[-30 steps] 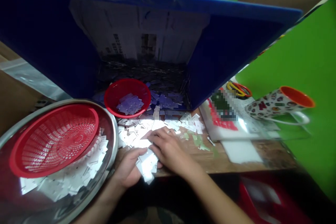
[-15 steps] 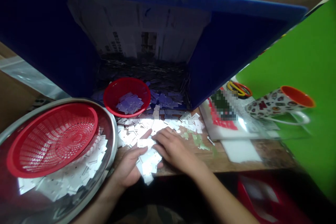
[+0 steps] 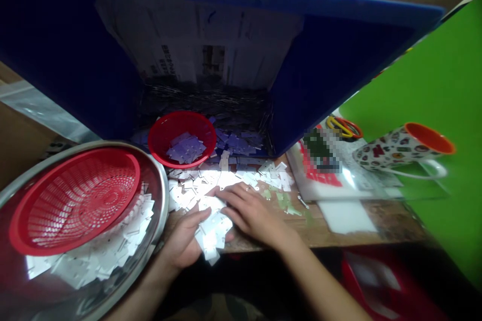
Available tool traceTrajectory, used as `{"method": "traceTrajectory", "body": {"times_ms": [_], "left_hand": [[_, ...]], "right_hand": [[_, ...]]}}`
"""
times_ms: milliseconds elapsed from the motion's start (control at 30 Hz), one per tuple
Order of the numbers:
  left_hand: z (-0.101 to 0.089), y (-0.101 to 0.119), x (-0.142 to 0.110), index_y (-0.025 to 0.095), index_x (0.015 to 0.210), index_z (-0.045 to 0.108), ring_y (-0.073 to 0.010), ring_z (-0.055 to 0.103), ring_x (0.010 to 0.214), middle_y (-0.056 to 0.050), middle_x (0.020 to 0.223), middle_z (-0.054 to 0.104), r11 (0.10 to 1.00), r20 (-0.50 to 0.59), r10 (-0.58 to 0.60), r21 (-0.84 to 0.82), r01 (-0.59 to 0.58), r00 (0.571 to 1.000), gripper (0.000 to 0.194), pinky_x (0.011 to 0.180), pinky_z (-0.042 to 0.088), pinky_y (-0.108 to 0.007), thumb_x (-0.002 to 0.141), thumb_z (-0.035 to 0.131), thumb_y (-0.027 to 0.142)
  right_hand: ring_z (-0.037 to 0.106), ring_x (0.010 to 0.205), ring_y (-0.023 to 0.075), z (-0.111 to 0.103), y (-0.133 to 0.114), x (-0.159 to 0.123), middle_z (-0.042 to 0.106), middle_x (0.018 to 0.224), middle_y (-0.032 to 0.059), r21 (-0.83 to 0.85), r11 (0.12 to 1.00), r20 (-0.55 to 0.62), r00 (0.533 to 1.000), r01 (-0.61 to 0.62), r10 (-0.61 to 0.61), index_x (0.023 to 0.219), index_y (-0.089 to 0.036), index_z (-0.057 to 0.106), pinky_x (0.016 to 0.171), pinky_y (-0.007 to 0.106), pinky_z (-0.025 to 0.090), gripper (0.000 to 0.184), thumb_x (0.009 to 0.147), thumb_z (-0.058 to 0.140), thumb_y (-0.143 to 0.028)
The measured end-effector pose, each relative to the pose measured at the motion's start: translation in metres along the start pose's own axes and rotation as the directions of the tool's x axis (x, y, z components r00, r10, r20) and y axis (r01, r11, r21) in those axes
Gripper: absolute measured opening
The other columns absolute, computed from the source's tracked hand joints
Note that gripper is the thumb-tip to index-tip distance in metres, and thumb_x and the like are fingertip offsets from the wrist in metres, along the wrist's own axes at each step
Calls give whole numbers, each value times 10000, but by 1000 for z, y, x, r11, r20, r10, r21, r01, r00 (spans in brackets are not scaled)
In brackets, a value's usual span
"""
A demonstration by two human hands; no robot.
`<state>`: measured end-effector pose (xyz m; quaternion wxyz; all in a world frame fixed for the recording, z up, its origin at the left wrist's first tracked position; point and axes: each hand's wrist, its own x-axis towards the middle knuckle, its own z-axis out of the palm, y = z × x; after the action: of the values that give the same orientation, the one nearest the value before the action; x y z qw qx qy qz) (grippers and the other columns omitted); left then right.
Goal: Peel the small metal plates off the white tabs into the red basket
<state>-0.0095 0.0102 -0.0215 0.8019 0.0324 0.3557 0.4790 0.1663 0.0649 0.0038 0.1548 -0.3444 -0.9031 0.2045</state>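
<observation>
Shifted slightly since the earlier frame at the right hand (image 3: 251,213), with finger closure unclear; keep flat plates (image 3: 211,233) clamped in the left hand (image 3: 184,242) to prevent slipping.

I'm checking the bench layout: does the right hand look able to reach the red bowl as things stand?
Probably yes: the red bowl sits at the open side of the blue crate, and only low-lying loose flat pieces seem to lie between it and the right hand.
</observation>
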Motion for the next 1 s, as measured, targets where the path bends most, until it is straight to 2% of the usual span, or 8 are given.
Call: {"method": "traceTrajectory", "body": {"times_ms": [167, 367, 633, 700, 767, 833, 900, 1000], "left_hand": [[-1, -1, 1, 236, 1385, 470, -256, 685, 973, -83, 1192, 690, 1000, 1, 3, -8, -3, 1000, 556, 843, 572, -419, 856, 542, 82], [0, 0, 1, 314, 1416, 412, -259, 698, 947, -68, 1160, 711, 1000, -52, -2, -12, 2, 999, 616, 784, 593, -418, 856, 561, 103], [-4, -1, 0, 304, 1428, 391, -279, 689, 999, -79, 1188, 703, 1000, -45, -12, -2, 12, 999, 645, 822, 585, -418, 843, 591, 117], [-6, 0, 1, 286, 1432, 383, -289, 678, 1031, -92, 1221, 685, 1000, -21, -17, 1, 17, 1000, 643, 837, 580, -436, 846, 590, 117], [-6, 0, 2, 261, 1440, 363, -305, 659, 1070, -115, 1260, 660, 1000, 4, -24, -2, 24, 1000, 643, 845, 576, -462, 854, 580, 112], [-6, 0, 2, 249, 1451, 335, -319, 638, 1108, -139, 1298, 630, 1000, 25, -26, -8, 26, 999, 646, 851, 571, -486, 864, 566, 110], [-5, 0, 2, 252, 1454, 323, -325, 621, 1134, -151, 1328, 605, 1000, 39, -22, -11, 22, 999, 637, 858, 566, -499, 876, 551, 114], [-4, 0, 1, 255, 1450, 328, -326, 616, 1141, -155, 1332, 600, 1000, 41, -13, -2, 13, 999, 621, 853, 567, -500, 884, 536, 108]], "right_hand": [[573, 977, 214, -1, 1, 1, 639, 1033, 81, 21, 999, -4, 1000, 26, -26, 1200, -212, 593, 849, 367, 495, 269, 951, 496, -239], [547, 965, 234, 6, 6, -1, 629, 1004, 103, -7, 1000, -80, 997, 11, -11, 1209, -167, 583, 840, 398, 506, 284, 953, 482, -237], [564, 973, 241, 4, 7, -7, 644, 1023, 107, 9, 1000, -100, 995, 20, -18, 1234, -179, 582, 839, 399, 514, 309, 944, 500, -249], [588, 958, 232, 7, 7, -6, 666, 1017, 106, 63, 998, -159, 987, -7, 17, 1189, -182, 617, 849, 396, 511, 279, 949, 484, -236], [624, 897, 209, 9, 6, -5, 697, 959, 85, 221, 971, -254, 956, -93, 149, 1082, -190, 668, 830, 368, 513, 238, 951, 476, -238], [646, 789, 180, 9, 5, -4, 714, 851, 54, 488, 849, -272, 888, -205, 370, 961, -190, 696, 751, 319, 521, 215, 938, 501, -278], [630, 668, 151, 8, 6, -4, 703, 745, 28, 729, 625, -154, 822, -280, 548, 873, -180, 702, 644, 273, 506, 219, 898, 564, -348], [560, 545, 106, 4, 7, -3, 671, 652, 6, 897, 321, 42, 780, -305, 624, 800, -161, 701, 552, 226, 452, 257, 824, 651, -412]]}}
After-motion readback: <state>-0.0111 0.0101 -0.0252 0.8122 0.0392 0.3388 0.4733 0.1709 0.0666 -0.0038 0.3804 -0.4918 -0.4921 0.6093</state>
